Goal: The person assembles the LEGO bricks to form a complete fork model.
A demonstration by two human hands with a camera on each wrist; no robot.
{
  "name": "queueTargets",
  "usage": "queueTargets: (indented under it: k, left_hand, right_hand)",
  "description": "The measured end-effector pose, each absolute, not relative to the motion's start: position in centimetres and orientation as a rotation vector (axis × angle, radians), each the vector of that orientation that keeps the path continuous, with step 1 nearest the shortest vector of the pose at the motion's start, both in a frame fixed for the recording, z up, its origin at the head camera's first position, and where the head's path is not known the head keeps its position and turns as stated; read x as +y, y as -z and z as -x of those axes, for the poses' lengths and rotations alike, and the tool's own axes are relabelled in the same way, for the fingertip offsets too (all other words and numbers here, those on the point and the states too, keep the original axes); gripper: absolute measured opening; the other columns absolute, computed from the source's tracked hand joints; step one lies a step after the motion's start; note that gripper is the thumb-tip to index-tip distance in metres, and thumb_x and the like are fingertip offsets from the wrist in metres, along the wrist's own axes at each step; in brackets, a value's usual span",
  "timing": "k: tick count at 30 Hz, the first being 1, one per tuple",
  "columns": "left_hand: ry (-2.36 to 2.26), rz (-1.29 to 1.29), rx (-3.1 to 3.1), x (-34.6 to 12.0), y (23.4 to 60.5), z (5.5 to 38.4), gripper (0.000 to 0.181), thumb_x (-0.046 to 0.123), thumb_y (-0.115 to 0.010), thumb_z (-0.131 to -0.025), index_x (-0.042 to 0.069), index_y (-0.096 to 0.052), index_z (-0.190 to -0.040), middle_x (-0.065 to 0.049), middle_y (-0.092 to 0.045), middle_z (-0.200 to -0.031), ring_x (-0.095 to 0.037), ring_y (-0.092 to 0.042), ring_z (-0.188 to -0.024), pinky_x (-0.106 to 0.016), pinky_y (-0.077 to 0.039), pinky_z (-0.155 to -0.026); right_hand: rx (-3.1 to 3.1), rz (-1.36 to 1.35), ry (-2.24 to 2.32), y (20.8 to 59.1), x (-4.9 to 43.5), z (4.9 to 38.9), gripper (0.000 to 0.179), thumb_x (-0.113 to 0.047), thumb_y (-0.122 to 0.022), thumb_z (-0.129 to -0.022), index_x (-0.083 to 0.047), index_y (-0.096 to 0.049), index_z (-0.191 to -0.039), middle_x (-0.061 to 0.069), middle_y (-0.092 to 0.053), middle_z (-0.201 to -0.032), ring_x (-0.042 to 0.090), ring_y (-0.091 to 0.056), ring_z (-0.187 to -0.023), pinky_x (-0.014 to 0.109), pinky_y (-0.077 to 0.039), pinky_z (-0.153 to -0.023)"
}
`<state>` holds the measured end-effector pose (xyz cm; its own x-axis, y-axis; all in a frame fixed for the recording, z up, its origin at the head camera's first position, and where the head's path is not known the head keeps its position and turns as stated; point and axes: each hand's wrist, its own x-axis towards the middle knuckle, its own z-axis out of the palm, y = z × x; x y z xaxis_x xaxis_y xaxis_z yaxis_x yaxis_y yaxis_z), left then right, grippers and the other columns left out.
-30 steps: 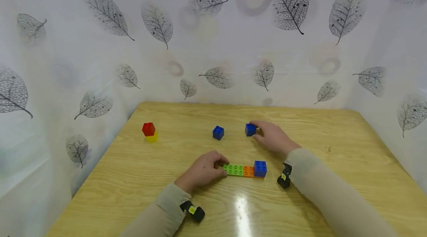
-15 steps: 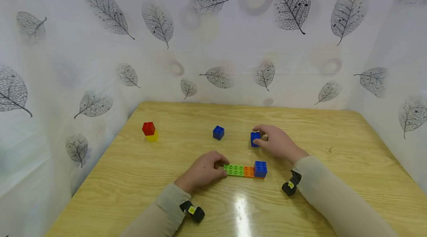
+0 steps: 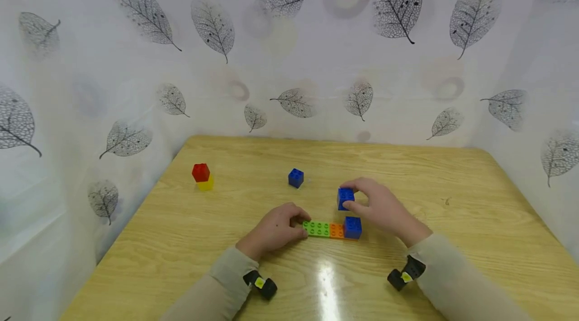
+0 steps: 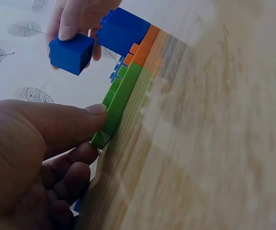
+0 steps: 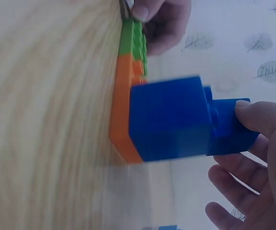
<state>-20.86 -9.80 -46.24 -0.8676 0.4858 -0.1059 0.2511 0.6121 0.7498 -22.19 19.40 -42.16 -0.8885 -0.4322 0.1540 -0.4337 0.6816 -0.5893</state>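
Observation:
My left hand (image 3: 278, 230) pinches the left end of a flat green toy building brick (image 3: 320, 229) lying on the table. Against the green brick's right end sits a flat orange brick (image 3: 336, 231), and a taller blue brick (image 3: 353, 228) stands on the orange one's right part. My right hand (image 3: 380, 205) holds a second blue brick (image 4: 71, 53) between thumb and fingers. In the left wrist view that brick is raised off the table, its studs facing away from the tabletop. From the right wrist camera, the held brick (image 5: 231, 125) appears partly behind the standing blue one.
A third blue brick (image 3: 296, 178) rests farther back on the wooden table (image 3: 244, 160). At the left, a red brick (image 3: 201, 173) sits on a yellow brick (image 3: 206, 183). A leaf-patterned white curtain (image 3: 316, 60) surrounds the table's back and sides.
My right hand has picked up the blue brick from the back of the table and brought it nearer, just behind the standing blue brick. My left hand has stayed on the green brick.

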Motion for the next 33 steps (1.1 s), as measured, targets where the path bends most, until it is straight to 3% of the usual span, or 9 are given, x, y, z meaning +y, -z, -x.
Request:
queueTargets:
  k: [20, 33]
  left_hand:
    - [-1.104, -0.611, 2.551, -9.6, 46.1, 21.1, 0.027, 0.027, -0.076, -0.091, 0.023, -0.071, -0.117, 0.011, -0.060, -0.101, -0.011, -0.056, -0.089, -0.033, -0.047, -0.080]
    - [-1.110, -0.615, 2.548, -9.7, 46.1, 20.9, 0.027, 0.026, -0.077, -0.090, 0.021, -0.072, -0.116, 0.009, -0.060, -0.100, -0.012, -0.056, -0.088, -0.034, -0.047, -0.079]
  right_hand:
    - [-2.958, -0.742, -1.210, 44.6, 16.7, 19.1, 0.037, -0.036, -0.073, -0.094, -0.023, -0.064, -0.127, -0.007, -0.063, -0.123, 0.015, -0.062, -0.107, 0.041, -0.054, -0.087]
    - [-2.964, -0.725, -1.041, 45.3, 16.5, 19.0, 0.037, -0.040, -0.075, -0.092, -0.024, -0.067, -0.124, -0.007, -0.064, -0.125, 0.017, -0.061, -0.112, 0.045, -0.052, -0.092]
